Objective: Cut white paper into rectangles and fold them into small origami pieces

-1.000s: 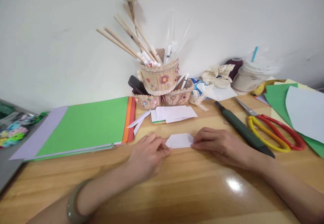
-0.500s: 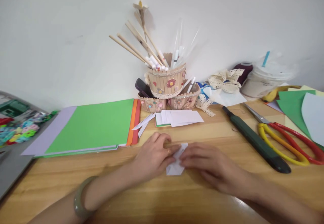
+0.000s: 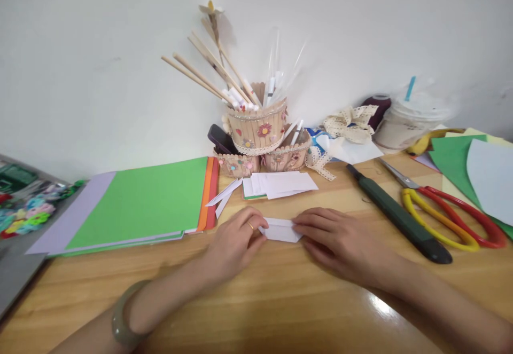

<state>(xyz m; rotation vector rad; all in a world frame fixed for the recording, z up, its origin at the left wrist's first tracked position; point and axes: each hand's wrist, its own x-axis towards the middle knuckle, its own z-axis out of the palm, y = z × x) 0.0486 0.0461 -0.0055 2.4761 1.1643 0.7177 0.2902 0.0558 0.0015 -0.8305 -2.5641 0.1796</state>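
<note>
A small folded piece of white paper (image 3: 280, 230) lies crosswise between my hands, a crease running along its length. My left hand (image 3: 236, 236) pinches its left end between thumb and fingers. At the right end, my right hand (image 3: 336, 239) grips the paper with its thumb underneath and fingers on top, covering that corner. Just beyond my hands rests a stack of white paper slips (image 3: 288, 184) with some green below. Two narrow folded white strips (image 3: 224, 196) lie to the left of that stack.
On the left is a pile of coloured paper (image 3: 140, 204). A decorated pen holder (image 3: 256, 130) with sticks and markers stands against the wall. At right lie a dark green long-handled tool (image 3: 396, 215) and scissors (image 3: 449, 215), with a lidded cup (image 3: 412, 119) behind.
The white paper has turned from upright to crosswise, and my hands have moved apart to its two ends. The whole view has shifted slightly.
</note>
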